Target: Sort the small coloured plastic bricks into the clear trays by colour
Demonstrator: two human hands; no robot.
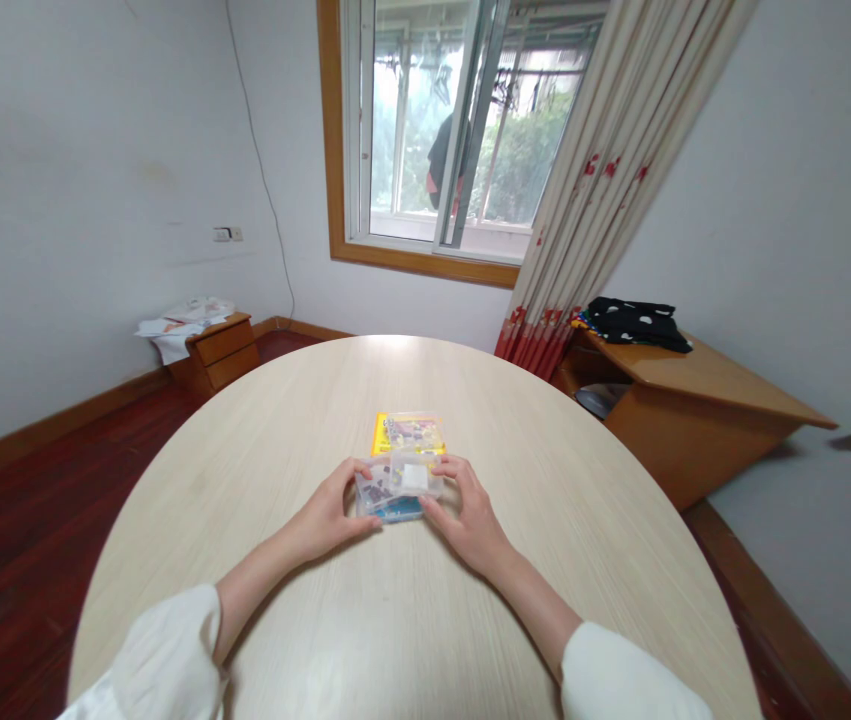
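Observation:
A clear plastic box with small dark pieces inside lies on the table in front of me. My left hand is closed round its left side, thumb at the near edge and fingers at the far corner. My right hand grips the right side in the same way. A smaller clear piece with a white square is on top of the box, near my right fingertips. Something blue shows at the box's near side. Just beyond lies a yellow printed sheet or packet, partly under another clear case of small pieces.
The round pale wooden table fills the foreground. A wooden desk with folded black cloth stands to the right. At the back left is a small drawer cabinet bearing papers. A long curtain hangs beside the window.

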